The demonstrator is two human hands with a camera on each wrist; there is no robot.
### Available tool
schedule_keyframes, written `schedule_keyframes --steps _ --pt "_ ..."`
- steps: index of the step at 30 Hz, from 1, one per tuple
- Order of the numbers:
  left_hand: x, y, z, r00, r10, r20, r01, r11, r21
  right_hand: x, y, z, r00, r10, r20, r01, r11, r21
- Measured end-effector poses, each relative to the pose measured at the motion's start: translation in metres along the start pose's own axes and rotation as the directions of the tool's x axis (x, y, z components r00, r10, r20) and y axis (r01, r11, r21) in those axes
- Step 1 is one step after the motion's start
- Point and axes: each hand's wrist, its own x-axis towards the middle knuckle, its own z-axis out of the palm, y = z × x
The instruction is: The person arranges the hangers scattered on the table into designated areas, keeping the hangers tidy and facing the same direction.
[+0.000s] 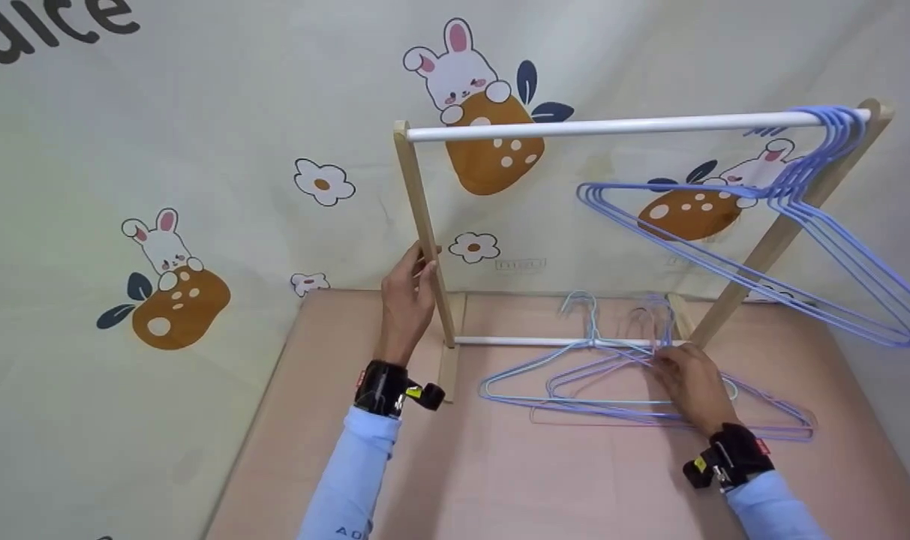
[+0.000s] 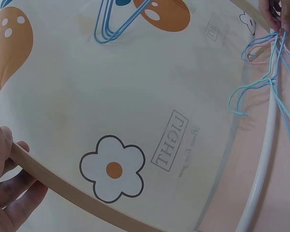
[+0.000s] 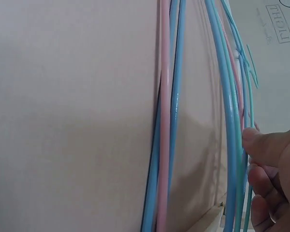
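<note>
A small garment rack has a white top rod (image 1: 612, 129) and wooden side posts. My left hand (image 1: 408, 300) holds the left post (image 1: 424, 210), with thumb and fingers on either side of it in the left wrist view. Several wire hangers, light blue (image 1: 530, 368), blue and pink, lie overlapped across the rack's low white bar (image 1: 522, 341). My right hand (image 1: 695, 382) pinches hanger wire near the hooks of this pile. Close up, the thumb (image 3: 263, 145) presses the blue and green wires; how many it grips cannot be told.
Several blue hangers (image 1: 792, 180) hang bunched at the right end of the top rod, jutting toward the right. The rack stands on a pinkish table surface (image 1: 545, 480). Behind it is a pale cloth (image 1: 259, 112) printed with rabbits and flowers.
</note>
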Motion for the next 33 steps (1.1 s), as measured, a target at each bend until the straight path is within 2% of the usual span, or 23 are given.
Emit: schedule_keyframes --steps 10,17,23,33 --pt "0.0 -0.001 0.0 1.0 -0.013 0.002 0.013 1.0 -0.005 -0.001 0.001 0.004 1.0 0.013 0.017 -0.013 1.0 -0.004" --pt "0.001 -0.001 -0.001 1.0 -0.011 0.002 0.011 1.0 0.003 0.004 0.003 0.002 0.996 0.054 -0.067 -0.054 0.999 -0.003" --pt "0.001 -0.001 -0.002 1.0 0.001 0.006 -0.001 1.0 -0.018 0.006 0.005 0.003 0.994 0.083 -0.075 -0.086 0.996 -0.027" --pt "-0.001 0.0 0.0 1.0 0.01 0.002 -0.01 0.999 -0.053 0.017 -0.001 0.015 0.998 0.036 -0.049 -0.037 0.999 -0.022"
